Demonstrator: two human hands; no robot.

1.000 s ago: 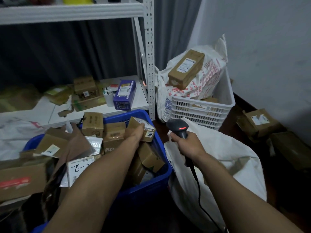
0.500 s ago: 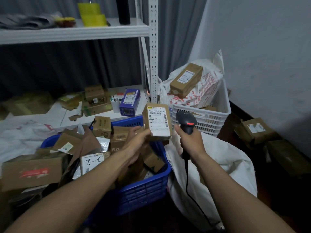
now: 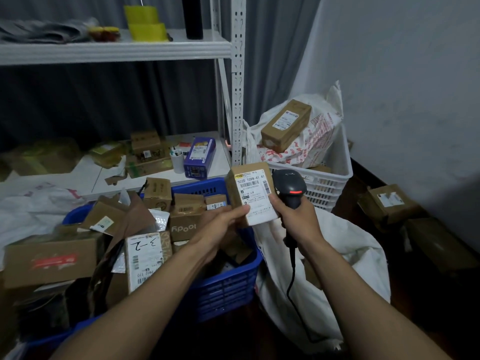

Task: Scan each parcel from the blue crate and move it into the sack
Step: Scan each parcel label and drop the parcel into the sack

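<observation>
Parcel (image 3: 253, 196) stood upright above the blue crate (image 3: 228, 287), its label facing the camera, pinched at its lower left corner by the left hand (image 3: 220, 224). Just beside the parcel's right edge, the right hand (image 3: 296, 219) gripped the black scanner (image 3: 289, 188), red light lit, over the white sack (image 3: 337, 268).

The left hand (image 3: 222, 226) holds a small brown parcel (image 3: 253, 196) upright over the right end of the blue crate (image 3: 228, 287), its white label facing the camera. Just beside it, the right hand (image 3: 297, 219) grips a black scanner (image 3: 289, 184) showing a red light. The scanner's cable hangs over the white sack (image 3: 342, 271). Cardboard boxes fill the crate.
</observation>
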